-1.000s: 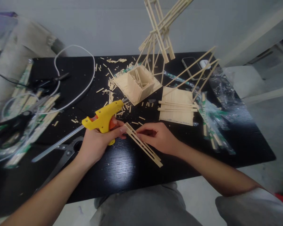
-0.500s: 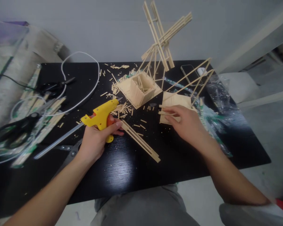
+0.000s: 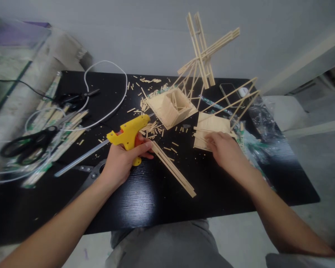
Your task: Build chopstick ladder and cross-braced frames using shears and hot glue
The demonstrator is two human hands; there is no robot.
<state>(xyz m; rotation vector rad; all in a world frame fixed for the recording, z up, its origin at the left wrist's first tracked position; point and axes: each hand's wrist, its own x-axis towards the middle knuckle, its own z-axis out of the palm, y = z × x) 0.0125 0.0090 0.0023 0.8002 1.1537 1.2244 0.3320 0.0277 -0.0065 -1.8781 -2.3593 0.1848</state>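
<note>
In my left hand (image 3: 121, 160) is a yellow hot glue gun (image 3: 130, 132), its nozzle pointing up and right and a long clear glue stick (image 3: 82, 159) jutting from its back. The thumb and fingers of that hand also pinch one end of a narrow frame of thin wooden sticks (image 3: 173, 168), which slants down to the right. My right hand (image 3: 226, 149) is closed at a pair of thin wooden sticks (image 3: 200, 129) over a square wooden base (image 3: 213, 121). Its fingertips are partly hidden. Long slanting sticks (image 3: 231, 96) rise from this base.
Behind stands a wooden stick windmill model (image 3: 202, 56) with a box (image 3: 175, 109) on its base. Cut stick scraps (image 3: 153, 128) litter the black table (image 3: 167, 208). Left lie scissors (image 3: 30, 145), bundled sticks (image 3: 69, 130) and a white cable (image 3: 125, 93); plastic wrapping (image 3: 257, 149) lies right.
The view has turned slightly left, so the scene sits farther right. My right hand has shifted a little right along the sticks, showing more of their ends. My left hand keeps its hold.
</note>
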